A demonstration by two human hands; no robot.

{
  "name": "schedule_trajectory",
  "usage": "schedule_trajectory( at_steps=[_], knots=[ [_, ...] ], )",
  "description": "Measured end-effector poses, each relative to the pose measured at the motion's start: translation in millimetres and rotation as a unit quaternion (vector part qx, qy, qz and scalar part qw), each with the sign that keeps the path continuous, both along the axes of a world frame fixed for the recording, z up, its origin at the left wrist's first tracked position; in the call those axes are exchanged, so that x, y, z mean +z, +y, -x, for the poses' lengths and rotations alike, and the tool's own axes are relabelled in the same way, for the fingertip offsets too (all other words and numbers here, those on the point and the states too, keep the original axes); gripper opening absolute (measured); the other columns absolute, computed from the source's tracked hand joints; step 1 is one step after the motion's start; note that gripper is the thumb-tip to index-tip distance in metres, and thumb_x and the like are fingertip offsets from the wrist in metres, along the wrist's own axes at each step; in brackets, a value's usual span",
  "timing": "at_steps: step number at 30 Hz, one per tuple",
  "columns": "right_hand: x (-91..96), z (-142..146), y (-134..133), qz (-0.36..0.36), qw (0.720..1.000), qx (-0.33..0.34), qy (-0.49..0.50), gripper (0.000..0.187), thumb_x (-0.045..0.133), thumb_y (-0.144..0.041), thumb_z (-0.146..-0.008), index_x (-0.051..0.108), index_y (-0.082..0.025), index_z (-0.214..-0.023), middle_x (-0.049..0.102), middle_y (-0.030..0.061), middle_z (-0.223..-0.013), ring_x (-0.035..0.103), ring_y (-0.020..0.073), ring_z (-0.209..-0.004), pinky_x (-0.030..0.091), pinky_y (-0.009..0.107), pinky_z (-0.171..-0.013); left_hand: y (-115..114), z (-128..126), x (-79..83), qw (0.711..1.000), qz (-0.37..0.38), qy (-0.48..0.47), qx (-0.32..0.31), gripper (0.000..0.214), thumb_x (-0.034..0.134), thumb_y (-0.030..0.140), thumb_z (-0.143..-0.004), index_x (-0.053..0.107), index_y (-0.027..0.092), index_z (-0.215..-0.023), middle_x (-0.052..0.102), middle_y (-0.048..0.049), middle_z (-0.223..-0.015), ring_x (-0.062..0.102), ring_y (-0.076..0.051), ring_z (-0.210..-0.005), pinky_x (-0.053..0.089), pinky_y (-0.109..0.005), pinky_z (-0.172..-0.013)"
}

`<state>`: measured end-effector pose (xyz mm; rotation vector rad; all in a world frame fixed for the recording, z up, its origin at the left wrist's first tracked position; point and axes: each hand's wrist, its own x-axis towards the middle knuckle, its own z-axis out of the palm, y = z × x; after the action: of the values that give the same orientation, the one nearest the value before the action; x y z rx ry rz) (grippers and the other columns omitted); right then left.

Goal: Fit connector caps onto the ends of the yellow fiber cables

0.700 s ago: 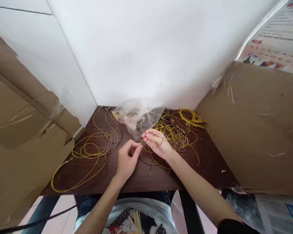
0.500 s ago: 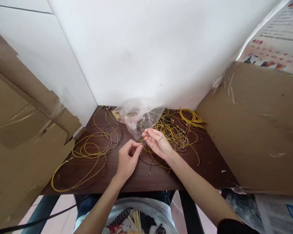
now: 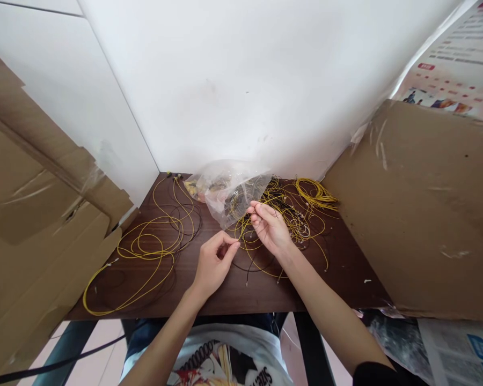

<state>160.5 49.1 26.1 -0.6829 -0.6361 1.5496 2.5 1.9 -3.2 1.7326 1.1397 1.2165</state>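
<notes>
Yellow wire (image 3: 240, 234): at table centre, one strand by the left fingertips. Left hand (image 3: 213, 261): thumb and forefinger together, apparently pinched on it. Right hand (image 3: 271, 229), just beside and farther forward: fingertips together; anything between them too fine to make out. Step in hand, judged: separating strands. Next move calls for a steady left pinch and a gentle right pull. Beyond: tangle (image 3: 292, 221), bag (image 3: 241, 179); coil (image 3: 316, 199) far right; loops (image 3: 100, 313) left.
</notes>
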Motion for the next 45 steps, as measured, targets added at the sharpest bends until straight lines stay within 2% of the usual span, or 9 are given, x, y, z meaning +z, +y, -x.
schedule_trajectory(
  at_steps=[6, 10, 14, 17, 22, 26, 33, 40, 45],
  knots=[
    [2.8, -1.9, -2.7, -0.024, 0.995, 0.019, -0.097, 0.022, 0.079, -0.030, -0.066, 0.073, -0.015, -0.081, 0.069, 0.0019, -0.068, 0.057, 0.0039, -0.050, 0.045, 0.012, -0.044, -2.9, -0.8, 3.0, 0.999, -0.006, 0.053, -0.004, 0.016, 0.055, 0.028, -0.088, 0.058, 0.016, -0.078, 0.052, 0.0008, -0.069, 0.044, -0.010, -0.060, 0.035, -0.022, -0.059],
    [3.6, -4.2, -7.7, -0.029, 0.975, 0.129, -0.179, 0.024, 0.076, -0.033, -0.069, 0.073, -0.012, -0.082, 0.067, 0.0019, -0.064, 0.055, 0.0043, -0.047, 0.043, 0.014, -0.042, -1.8, 1.4, 5.2, 0.998, 0.022, -0.041, 0.048, 0.022, 0.049, 0.034, -0.091, 0.062, 0.018, -0.097, 0.058, -0.0029, -0.083, 0.051, -0.012, -0.067, 0.038, -0.022, -0.058],
    [2.3, -1.3, -12.6, -0.061, 0.931, 0.264, -0.242, 0.027, 0.074, -0.037, -0.071, 0.071, -0.010, -0.074, 0.067, 0.0028, -0.061, 0.056, 0.0062, -0.046, 0.043, 0.016, -0.042, 1.2, 3.6, 6.5, 0.982, 0.124, -0.143, 0.005, 0.032, 0.047, 0.043, -0.090, 0.066, 0.017, -0.095, 0.055, -0.0024, -0.082, 0.041, -0.006, -0.050, 0.032, -0.021, -0.045],
    [1.1, 2.3, -14.1, -0.074, 0.909, 0.311, -0.268, 0.031, 0.075, -0.039, -0.069, 0.069, -0.009, -0.067, 0.065, 0.0024, -0.058, 0.056, 0.0065, -0.045, 0.044, 0.017, -0.043, 1.6, 4.0, 8.0, 0.973, 0.154, -0.171, -0.010, 0.028, 0.056, 0.041, -0.086, 0.067, 0.016, -0.090, 0.056, -0.0022, -0.082, 0.041, -0.005, -0.050, 0.030, -0.020, -0.044],
    [-0.7, 4.0, -13.6, -0.068, 0.902, 0.320, -0.282, 0.033, 0.077, -0.041, -0.066, 0.068, -0.009, -0.068, 0.065, 0.0023, -0.058, 0.057, 0.0072, -0.045, 0.046, 0.017, -0.043, 1.5, 4.2, 10.7, 0.975, 0.135, -0.176, 0.000, 0.019, 0.063, 0.034, -0.082, 0.069, 0.016, -0.082, 0.058, -0.0026, -0.083, 0.042, -0.005, -0.054, 0.028, -0.019, -0.044],
    [-1.8, 4.1, -13.8, -0.053, 0.911, 0.305, -0.272, 0.034, 0.076, -0.042, -0.067, 0.066, -0.010, -0.073, 0.068, 0.0033, -0.063, 0.059, 0.0086, -0.047, 0.047, 0.018, -0.043, 2.5, 3.8, 11.6, 0.974, 0.125, -0.187, 0.006, 0.017, 0.064, 0.032, -0.081, 0.068, 0.016, -0.077, 0.058, -0.0028, -0.082, 0.042, -0.006, -0.056, 0.028, -0.019, -0.044],
    [-2.9, 4.9, -14.1, -0.049, 0.920, 0.294, -0.255, 0.036, 0.079, -0.041, -0.063, 0.060, -0.012, -0.070, 0.068, 0.0019, -0.062, 0.060, 0.0082, -0.045, 0.047, 0.016, -0.040, 1.5, 3.4, 10.9, 0.977, 0.118, -0.175, 0.012, 0.017, 0.067, 0.031, -0.077, 0.070, 0.015, -0.082, 0.057, -0.0028, -0.078, 0.042, -0.007, -0.057, 0.030, -0.020, -0.047],
    [-7.3, 3.8, -13.4, -0.053, 0.913, 0.302, -0.271, 0.033, 0.075, -0.041, -0.069, 0.058, -0.012, -0.070, 0.067, 0.0013, -0.060, 0.058, 0.0075, -0.043, 0.045, 0.015, -0.038, 1.4, 2.7, 11.4, 0.971, 0.153, -0.182, 0.004, 0.018, 0.068, 0.032, -0.075, 0.070, 0.016, -0.081, 0.058, -0.0002, -0.068, 0.043, -0.008, -0.054, 0.034, -0.021, -0.050],
    [-6.3, 1.2, -14.3, -0.050, 0.885, 0.368, -0.280, 0.031, 0.075, -0.038, -0.069, 0.061, -0.011, -0.075, 0.067, 0.0007, -0.060, 0.058, 0.0073, -0.044, 0.046, 0.016, -0.038, 1.3, 1.6, 12.0, 0.973, 0.143, -0.183, 0.015, 0.015, 0.069, 0.031, -0.074, 0.068, 0.015, -0.073, 0.062, -0.0014, -0.070, 0.050, -0.010, -0.061, 0.039, -0.021, -0.055]
  ],
)
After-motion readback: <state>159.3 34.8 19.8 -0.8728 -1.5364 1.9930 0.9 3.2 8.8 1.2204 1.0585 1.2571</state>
